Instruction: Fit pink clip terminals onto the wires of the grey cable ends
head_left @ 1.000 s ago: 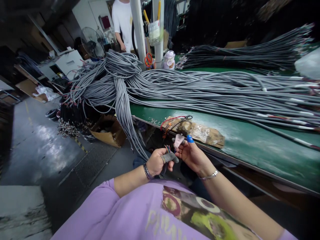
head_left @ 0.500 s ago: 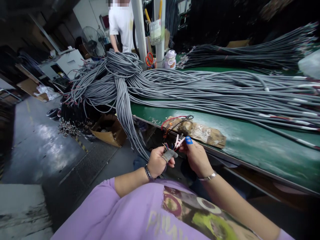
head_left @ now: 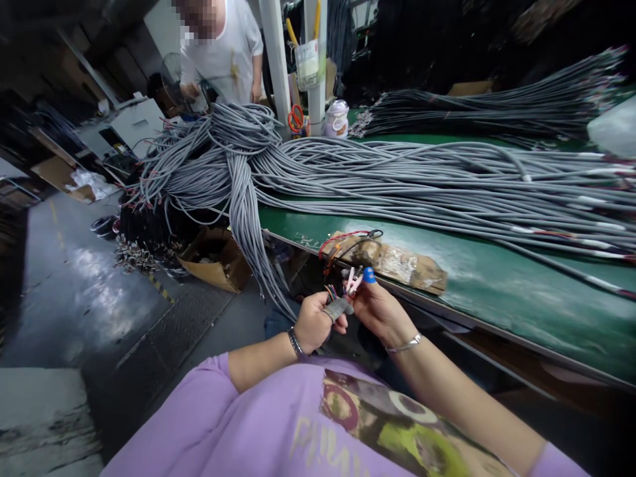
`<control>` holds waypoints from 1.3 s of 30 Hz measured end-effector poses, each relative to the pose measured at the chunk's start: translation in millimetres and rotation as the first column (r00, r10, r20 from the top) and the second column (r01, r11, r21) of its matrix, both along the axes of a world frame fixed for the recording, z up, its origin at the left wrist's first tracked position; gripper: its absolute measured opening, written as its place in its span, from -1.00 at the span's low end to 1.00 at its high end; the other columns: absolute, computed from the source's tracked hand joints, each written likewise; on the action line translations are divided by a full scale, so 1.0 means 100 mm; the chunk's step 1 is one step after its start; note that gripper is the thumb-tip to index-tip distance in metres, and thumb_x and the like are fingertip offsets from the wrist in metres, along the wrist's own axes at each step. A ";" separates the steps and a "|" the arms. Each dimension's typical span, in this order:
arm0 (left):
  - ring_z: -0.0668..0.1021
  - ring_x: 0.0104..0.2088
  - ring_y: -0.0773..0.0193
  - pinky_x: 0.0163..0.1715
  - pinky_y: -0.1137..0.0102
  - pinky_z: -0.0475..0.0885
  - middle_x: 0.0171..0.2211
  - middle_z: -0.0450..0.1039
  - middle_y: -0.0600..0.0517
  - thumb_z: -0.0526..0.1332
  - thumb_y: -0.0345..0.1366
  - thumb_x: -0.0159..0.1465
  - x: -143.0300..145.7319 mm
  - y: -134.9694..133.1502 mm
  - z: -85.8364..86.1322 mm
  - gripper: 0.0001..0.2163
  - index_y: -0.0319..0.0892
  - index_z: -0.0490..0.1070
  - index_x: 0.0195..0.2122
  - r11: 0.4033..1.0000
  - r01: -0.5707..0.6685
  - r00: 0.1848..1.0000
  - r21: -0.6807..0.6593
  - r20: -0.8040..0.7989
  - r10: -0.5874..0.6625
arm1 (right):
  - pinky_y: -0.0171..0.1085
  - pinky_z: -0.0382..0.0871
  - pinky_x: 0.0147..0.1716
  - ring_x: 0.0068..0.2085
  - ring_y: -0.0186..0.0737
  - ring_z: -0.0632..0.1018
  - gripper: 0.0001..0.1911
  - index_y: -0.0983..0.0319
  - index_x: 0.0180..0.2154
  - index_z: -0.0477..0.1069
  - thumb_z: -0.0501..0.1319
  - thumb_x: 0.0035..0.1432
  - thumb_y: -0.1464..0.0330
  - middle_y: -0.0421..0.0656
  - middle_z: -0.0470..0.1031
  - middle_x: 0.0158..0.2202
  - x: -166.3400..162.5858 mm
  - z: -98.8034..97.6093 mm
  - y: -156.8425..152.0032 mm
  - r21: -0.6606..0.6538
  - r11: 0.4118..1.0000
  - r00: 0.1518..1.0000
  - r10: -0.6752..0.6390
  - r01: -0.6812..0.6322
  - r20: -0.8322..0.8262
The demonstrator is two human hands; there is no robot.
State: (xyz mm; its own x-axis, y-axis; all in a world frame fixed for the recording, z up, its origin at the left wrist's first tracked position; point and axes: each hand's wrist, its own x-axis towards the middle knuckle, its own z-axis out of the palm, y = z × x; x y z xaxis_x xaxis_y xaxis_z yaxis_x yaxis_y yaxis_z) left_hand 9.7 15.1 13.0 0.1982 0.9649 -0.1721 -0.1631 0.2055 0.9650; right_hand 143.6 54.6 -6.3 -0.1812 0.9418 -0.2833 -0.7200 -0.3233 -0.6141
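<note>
Low in front of the bench edge, my left hand (head_left: 315, 323) is closed around a bunch of thin coloured wires (head_left: 330, 290), whose ends fan out above the fingers. A grey cover sits on its thumb. Just to the right, my right hand (head_left: 380, 310), with blue wrapping on the thumb tip, grips a small pale V-shaped tool (head_left: 354, 281) close to the wires. Its exact kind is too small to make out. Fingers hide the lower part of both the tool and the wires.
Long grey cables (head_left: 397, 175) cover the green bench (head_left: 497, 285), and a bundle hangs over its edge. A taped wooden board (head_left: 412, 268) lies at the front edge. Orange scissors (head_left: 296, 118) and a lidded jar (head_left: 337, 120) stand behind. A person (head_left: 226, 59) is beyond the cables.
My right hand has moved slightly left and down, bringing the pale tool closer to my left hand, which stays in place. The person behind has shifted left and leans forward.
</note>
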 end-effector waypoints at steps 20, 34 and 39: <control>0.37 -0.69 0.44 -0.67 0.51 0.32 -0.67 0.35 0.10 0.31 0.04 0.03 -0.06 -0.04 0.01 -0.60 -0.28 0.42 -0.43 1.000 0.007 1.000 0.006 -0.008 -0.007 | -0.32 0.39 -0.46 -0.44 -0.28 0.49 -0.65 0.16 -0.38 0.51 0.29 0.03 0.01 -0.18 0.54 -0.42 0.02 0.06 -0.06 0.038 0.998 0.995 0.040 -0.044 0.094; 0.37 -0.69 0.44 -0.67 0.50 0.32 -0.67 0.34 0.11 0.30 0.01 0.05 -0.01 0.02 -0.03 -0.62 -0.28 0.42 -0.43 1.000 0.015 0.999 0.009 -0.028 -0.015 | -0.29 0.37 -0.46 -0.45 -0.28 0.47 -0.59 0.16 -0.40 0.50 0.30 -0.04 -0.06 -0.21 0.52 -0.47 -0.01 0.02 -0.05 0.064 0.998 0.998 0.009 -0.013 0.064; 0.37 -0.69 0.43 -0.66 0.50 0.31 -0.67 0.34 0.10 0.28 0.10 0.04 -0.06 -0.04 0.02 -0.57 -0.26 0.40 -0.45 0.999 0.000 0.998 0.045 -0.058 0.003 | -0.31 0.37 -0.47 -0.48 -0.32 0.47 -0.56 0.16 -0.42 0.49 0.23 0.02 -0.09 -0.20 0.54 -0.43 0.02 0.07 -0.07 0.018 0.996 0.995 0.091 -0.092 0.045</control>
